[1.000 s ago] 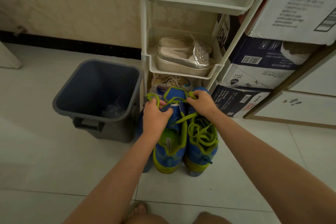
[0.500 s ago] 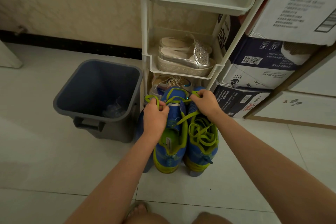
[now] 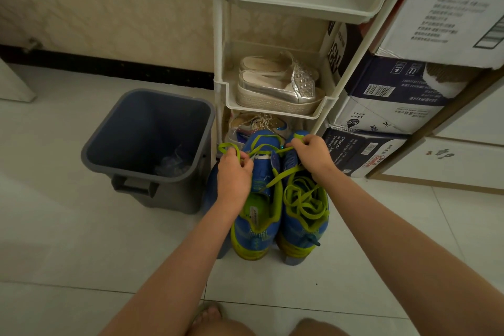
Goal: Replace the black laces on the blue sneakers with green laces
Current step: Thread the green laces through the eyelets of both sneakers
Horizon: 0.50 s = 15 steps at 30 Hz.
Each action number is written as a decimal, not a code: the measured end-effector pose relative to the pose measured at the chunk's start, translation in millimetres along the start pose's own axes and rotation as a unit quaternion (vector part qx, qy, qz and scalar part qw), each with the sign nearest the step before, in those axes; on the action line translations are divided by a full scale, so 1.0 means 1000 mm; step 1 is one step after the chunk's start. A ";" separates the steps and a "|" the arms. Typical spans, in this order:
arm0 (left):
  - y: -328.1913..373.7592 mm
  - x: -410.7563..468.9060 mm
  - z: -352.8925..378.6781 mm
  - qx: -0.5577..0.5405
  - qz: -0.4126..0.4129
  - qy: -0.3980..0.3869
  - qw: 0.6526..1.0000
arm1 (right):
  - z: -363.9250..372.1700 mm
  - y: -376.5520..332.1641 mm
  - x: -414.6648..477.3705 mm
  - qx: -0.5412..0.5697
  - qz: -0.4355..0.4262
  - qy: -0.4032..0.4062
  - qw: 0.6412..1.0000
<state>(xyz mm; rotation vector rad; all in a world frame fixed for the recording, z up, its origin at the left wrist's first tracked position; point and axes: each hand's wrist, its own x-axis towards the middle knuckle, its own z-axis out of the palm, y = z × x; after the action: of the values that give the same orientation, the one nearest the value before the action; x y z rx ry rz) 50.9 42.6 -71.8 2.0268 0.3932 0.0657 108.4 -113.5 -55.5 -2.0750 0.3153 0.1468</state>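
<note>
Two blue sneakers with yellow-green soles stand side by side on the tiled floor, toes towards me. Over the left sneaker (image 3: 255,222), my left hand (image 3: 234,172) pinches one end of a green lace (image 3: 263,148), and my right hand (image 3: 311,154) pinches the other end. The lace runs taut between the hands above the shoe's far end. On the right sneaker (image 3: 302,229) a green lace (image 3: 304,199) lies in loose loops over the opening. No black lace is visible.
A dark grey bin (image 3: 148,144) stands just left of the sneakers. Behind them is a white tiered shoe rack (image 3: 275,106) with silver shoes (image 3: 278,84). Stacked cartons (image 3: 387,106) fill the right. My foot (image 3: 208,314) shows at the bottom.
Both hands have drawn slightly apart and further away from me, pulling the green lace tighter between them. The sneakers have stayed in place.
</note>
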 end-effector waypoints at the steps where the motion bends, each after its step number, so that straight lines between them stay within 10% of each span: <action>1: 0.000 0.000 0.000 0.001 -0.001 0.000 1.000 | 0.000 0.000 0.000 0.005 -0.003 0.001 1.000; 15: 0.003 0.000 -0.004 -0.041 -0.049 -0.028 0.998 | -0.017 -0.022 -0.003 0.016 -0.026 0.016 0.999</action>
<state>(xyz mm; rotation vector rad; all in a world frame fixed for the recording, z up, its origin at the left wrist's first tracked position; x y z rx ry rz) 50.5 44.4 -67.8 1.9207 0.4471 -0.0337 111.7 -116.8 -28.0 -2.0541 0.2806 0.0754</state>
